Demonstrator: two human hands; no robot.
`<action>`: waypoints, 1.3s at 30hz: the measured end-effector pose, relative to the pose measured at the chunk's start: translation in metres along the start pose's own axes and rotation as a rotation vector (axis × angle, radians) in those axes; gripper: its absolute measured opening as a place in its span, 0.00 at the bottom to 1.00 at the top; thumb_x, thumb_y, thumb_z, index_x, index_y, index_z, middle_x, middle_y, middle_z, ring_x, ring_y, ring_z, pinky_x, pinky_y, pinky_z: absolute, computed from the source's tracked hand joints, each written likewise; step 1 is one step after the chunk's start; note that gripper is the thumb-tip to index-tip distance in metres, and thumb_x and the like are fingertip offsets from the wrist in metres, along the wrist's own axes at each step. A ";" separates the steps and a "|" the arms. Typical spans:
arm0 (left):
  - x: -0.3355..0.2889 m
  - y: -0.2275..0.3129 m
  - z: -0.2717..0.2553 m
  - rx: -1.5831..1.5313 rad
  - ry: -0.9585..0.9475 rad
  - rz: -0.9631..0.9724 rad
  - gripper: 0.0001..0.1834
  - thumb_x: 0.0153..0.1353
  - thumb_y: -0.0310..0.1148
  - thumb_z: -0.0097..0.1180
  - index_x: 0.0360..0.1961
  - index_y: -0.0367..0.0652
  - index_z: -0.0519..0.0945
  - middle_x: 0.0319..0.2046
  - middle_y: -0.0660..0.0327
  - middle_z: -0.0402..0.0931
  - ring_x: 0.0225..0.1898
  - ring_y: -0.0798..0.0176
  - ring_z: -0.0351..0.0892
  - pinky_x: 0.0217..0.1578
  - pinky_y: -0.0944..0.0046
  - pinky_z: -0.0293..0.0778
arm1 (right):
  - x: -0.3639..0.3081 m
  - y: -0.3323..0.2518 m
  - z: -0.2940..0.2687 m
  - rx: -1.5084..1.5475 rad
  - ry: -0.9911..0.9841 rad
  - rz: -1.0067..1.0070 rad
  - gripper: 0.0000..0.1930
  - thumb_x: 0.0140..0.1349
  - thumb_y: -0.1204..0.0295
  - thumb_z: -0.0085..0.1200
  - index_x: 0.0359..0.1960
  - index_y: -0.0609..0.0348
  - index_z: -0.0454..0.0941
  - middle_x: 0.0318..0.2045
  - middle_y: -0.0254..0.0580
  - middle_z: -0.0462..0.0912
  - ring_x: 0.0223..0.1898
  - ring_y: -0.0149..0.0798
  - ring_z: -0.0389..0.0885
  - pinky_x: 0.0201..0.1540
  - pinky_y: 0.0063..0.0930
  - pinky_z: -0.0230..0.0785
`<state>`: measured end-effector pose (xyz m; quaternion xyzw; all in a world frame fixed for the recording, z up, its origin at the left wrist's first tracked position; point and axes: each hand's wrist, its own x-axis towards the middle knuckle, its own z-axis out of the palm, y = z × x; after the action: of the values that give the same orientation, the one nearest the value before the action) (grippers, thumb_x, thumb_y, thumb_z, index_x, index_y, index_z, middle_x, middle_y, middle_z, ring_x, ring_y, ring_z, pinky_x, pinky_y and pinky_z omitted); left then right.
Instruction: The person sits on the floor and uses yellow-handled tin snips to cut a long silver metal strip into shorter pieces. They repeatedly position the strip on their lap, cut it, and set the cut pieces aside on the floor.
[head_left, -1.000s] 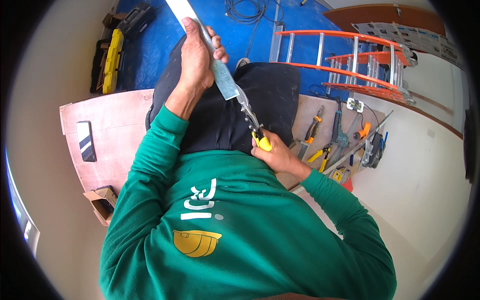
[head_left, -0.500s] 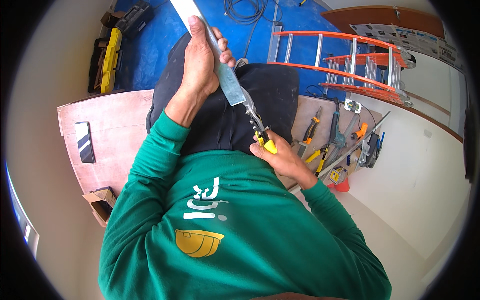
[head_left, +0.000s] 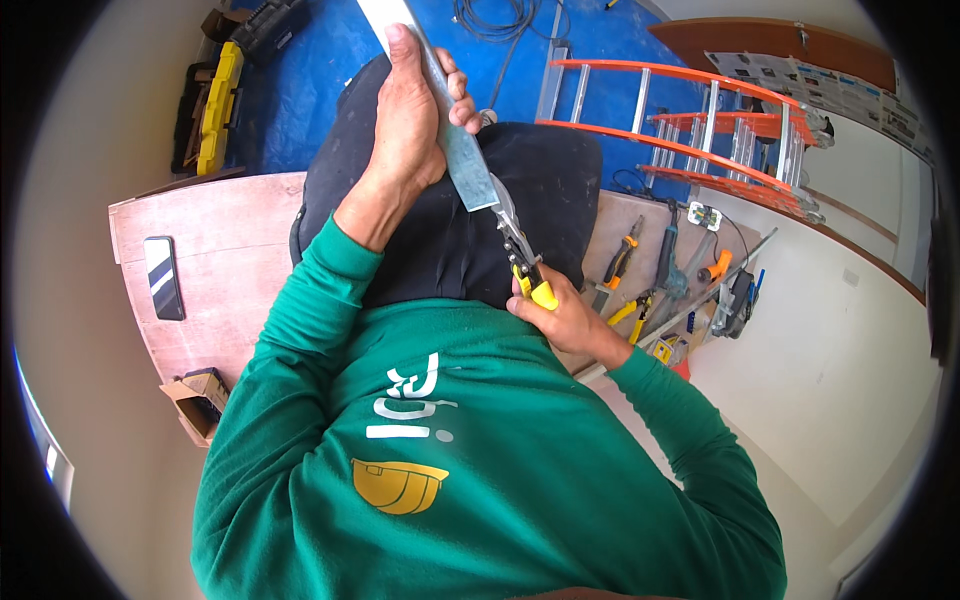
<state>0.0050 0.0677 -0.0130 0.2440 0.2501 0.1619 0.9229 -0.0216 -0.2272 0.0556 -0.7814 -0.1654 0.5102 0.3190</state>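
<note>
A flat galvanized metal strip (head_left: 468,178) slants across my lap, its far end running out of the top of the picture. My left hand (head_left: 408,110) is wrapped round it, thumb along the top and fingers curled over the right edge. In my right hand (head_left: 570,315) are tin snips (head_left: 516,240) with yellow and black handles. Their blades meet the right corner of the strip's near end; whether the metal sits between them I cannot tell. My right fingers are closed about the handles and partly hidden.
A wooden bench top (head_left: 225,240) bears a phone (head_left: 164,278) and an opened cardboard box (head_left: 195,405) on the left. Pliers (head_left: 622,262), a teal power tool (head_left: 672,260) and a tape measure (head_left: 668,350) lie on the right. Beyond, an orange ladder (head_left: 640,100) rests over blue sheeting (head_left: 300,120).
The strip, the tin snips and both hands have shifted very slightly to the right. The snips still touch the strip's end corner, and my grip on both looks the same.
</note>
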 end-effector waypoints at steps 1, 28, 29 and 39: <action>0.000 -0.002 0.000 -0.004 0.008 0.003 0.43 0.70 0.81 0.44 0.41 0.45 0.71 0.27 0.63 0.69 0.19 0.68 0.69 0.28 0.59 0.78 | 0.002 0.002 0.001 0.009 0.011 0.007 0.13 0.69 0.66 0.66 0.43 0.60 0.77 0.34 0.36 0.77 0.38 0.32 0.76 0.46 0.34 0.70; 0.015 -0.005 0.012 0.012 -0.052 0.056 0.39 0.78 0.75 0.41 0.49 0.44 0.72 0.35 0.63 0.69 0.30 0.66 0.69 0.36 0.57 0.76 | -0.052 0.013 -0.022 -0.061 0.044 0.156 0.29 0.70 0.54 0.68 0.58 0.64 0.73 0.45 0.52 0.82 0.48 0.49 0.83 0.53 0.43 0.74; 0.016 -0.006 0.014 0.023 -0.046 0.045 0.39 0.77 0.76 0.42 0.49 0.44 0.72 0.35 0.63 0.69 0.31 0.66 0.69 0.36 0.57 0.76 | -0.052 0.016 -0.021 -0.073 0.059 0.136 0.31 0.70 0.52 0.68 0.59 0.66 0.71 0.45 0.57 0.81 0.48 0.53 0.82 0.54 0.46 0.73; 0.015 -0.006 0.022 0.010 -0.076 0.050 0.35 0.78 0.73 0.42 0.48 0.47 0.71 0.36 0.66 0.66 0.32 0.69 0.67 0.38 0.61 0.75 | -0.030 0.008 -0.026 -0.052 0.068 0.068 0.33 0.69 0.50 0.68 0.58 0.67 0.71 0.45 0.61 0.80 0.48 0.56 0.81 0.54 0.49 0.73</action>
<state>0.0306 0.0612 -0.0047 0.2606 0.2096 0.1744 0.9262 -0.0120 -0.2590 0.0783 -0.8115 -0.1411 0.4894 0.2864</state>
